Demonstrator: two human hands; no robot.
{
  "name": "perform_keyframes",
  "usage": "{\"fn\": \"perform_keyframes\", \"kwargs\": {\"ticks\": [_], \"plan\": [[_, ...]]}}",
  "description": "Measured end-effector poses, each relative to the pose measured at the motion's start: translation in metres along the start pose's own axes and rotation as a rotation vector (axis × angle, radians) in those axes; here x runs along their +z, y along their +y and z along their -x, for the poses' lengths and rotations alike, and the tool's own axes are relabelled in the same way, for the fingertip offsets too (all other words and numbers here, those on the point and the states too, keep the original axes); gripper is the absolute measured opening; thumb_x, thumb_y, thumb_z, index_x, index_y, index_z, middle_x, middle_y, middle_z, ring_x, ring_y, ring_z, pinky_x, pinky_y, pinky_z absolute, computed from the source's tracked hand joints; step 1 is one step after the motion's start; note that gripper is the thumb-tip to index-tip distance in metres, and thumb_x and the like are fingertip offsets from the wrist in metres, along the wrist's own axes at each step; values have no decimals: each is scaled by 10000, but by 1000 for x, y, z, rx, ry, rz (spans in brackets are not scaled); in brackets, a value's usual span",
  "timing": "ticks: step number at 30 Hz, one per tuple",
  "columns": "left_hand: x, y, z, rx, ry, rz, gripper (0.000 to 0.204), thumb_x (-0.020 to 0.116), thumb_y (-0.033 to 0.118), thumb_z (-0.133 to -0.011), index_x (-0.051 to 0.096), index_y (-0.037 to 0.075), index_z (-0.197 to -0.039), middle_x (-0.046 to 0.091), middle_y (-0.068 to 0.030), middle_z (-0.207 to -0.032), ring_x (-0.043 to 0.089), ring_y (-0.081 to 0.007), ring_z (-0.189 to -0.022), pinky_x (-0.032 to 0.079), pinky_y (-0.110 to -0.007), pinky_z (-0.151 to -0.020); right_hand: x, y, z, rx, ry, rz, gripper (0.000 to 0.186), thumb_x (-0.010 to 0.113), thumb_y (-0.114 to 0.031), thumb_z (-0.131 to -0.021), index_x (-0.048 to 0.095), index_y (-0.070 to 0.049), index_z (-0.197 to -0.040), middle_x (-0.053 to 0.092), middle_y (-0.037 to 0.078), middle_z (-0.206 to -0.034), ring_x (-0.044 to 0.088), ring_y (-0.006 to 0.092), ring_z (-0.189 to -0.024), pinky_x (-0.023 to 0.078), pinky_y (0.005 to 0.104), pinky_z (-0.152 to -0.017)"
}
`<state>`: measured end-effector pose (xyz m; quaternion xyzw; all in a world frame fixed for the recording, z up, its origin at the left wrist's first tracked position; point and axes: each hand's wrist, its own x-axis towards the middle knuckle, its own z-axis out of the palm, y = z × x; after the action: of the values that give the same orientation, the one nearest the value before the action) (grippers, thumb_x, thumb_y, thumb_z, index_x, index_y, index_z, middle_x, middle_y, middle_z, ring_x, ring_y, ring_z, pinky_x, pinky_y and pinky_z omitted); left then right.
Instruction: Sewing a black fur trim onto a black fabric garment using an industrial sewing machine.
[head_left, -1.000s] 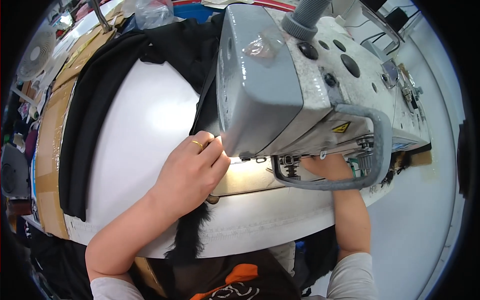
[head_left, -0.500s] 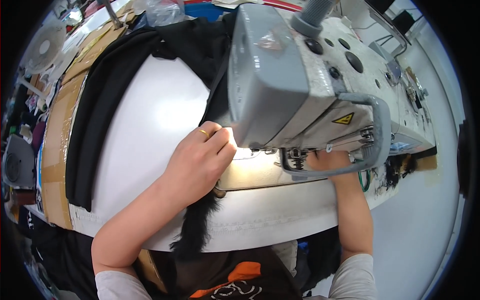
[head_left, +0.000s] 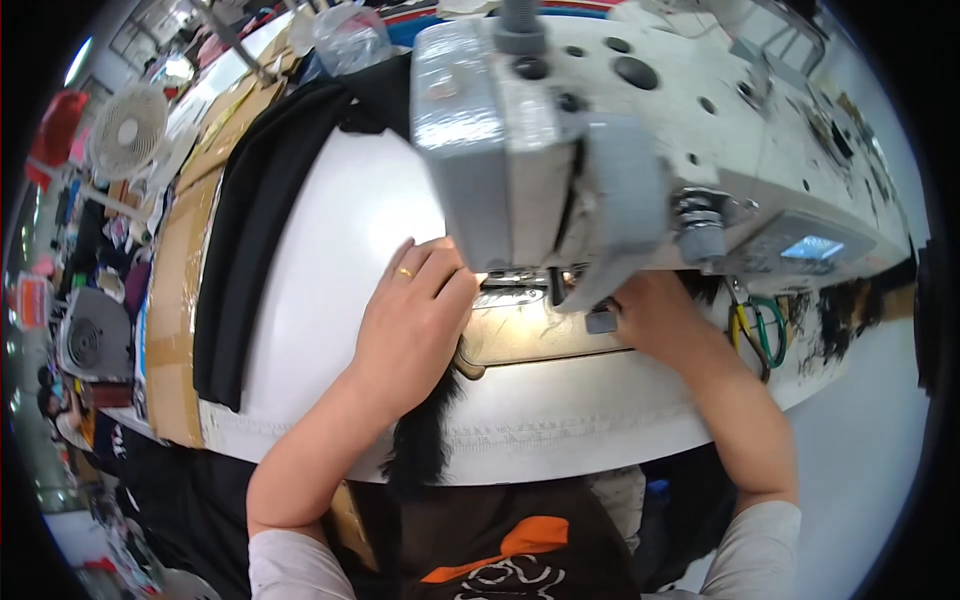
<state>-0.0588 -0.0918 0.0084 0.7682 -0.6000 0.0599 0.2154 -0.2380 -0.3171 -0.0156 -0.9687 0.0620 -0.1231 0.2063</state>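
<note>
A grey-and-white sewing machine [head_left: 560,180] stands before me, its lamp lighting the metal needle plate [head_left: 540,335]. My left hand [head_left: 415,315], with a ring on one finger, is closed at the left of the needle area. From under it a black fur strip [head_left: 422,435] hangs over the table's front edge. The fingertips of that hand are partly hidden. On the other side, my right hand [head_left: 655,310] reaches in behind the machine head, beside a small grey tab [head_left: 601,322]. Its fingers are mostly hidden, so whether it holds anything does not show.
Black fabric [head_left: 265,200] lies along the left of the white table [head_left: 350,220], next to taped cardboard [head_left: 185,300]. Scissors with yellow and green handles [head_left: 765,325] and black fur scraps [head_left: 850,315] lie at the right. A fan [head_left: 128,132] stands at far left.
The view has shifted, and the machine now shows from another angle. My right hand and the scissors show more fully. My left hand stays by the needle plate with the fur strip beneath it.
</note>
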Motion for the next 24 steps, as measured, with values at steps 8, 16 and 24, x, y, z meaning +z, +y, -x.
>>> {"fn": "perform_keyframes", "kwargs": {"ticks": [8, 16, 24], "plan": [[11, -2, -10, 91, -12, 12, 158, 766, 73, -818, 713, 17, -956, 658, -131, -954, 623, -373, -897, 510, -481, -785, -13, 14, -1, -187, 255, 27, 322, 620, -417, -993, 800, -159, -1068, 763, 128, -889, 720, 402, -787, 580, 489, -687], [5, -14, -3, 104, -36, 19, 243, 803, 105, -839, 703, 31, -1048, 716, -138, -893, 687, -364, -806, 514, -440, -717, -10, 21, 0, -88, 168, -88, 221, 726, -213, -948, 784, -241, -1159, 749, 66, -1036, 715, 309, -974, 558, 418, -826], [4, -19, -4, 209, -27, 78, 237, 796, 18, -818, 736, 81, -1038, 749, -102, -1020, 719, -304, -870, 529, -400, -717, -15, 17, 5, -77, 174, -187, 207, 740, -237, -948, 791, -232, -1148, 766, 47, -1061, 723, 290, -992, 557, 380, -870]]}}
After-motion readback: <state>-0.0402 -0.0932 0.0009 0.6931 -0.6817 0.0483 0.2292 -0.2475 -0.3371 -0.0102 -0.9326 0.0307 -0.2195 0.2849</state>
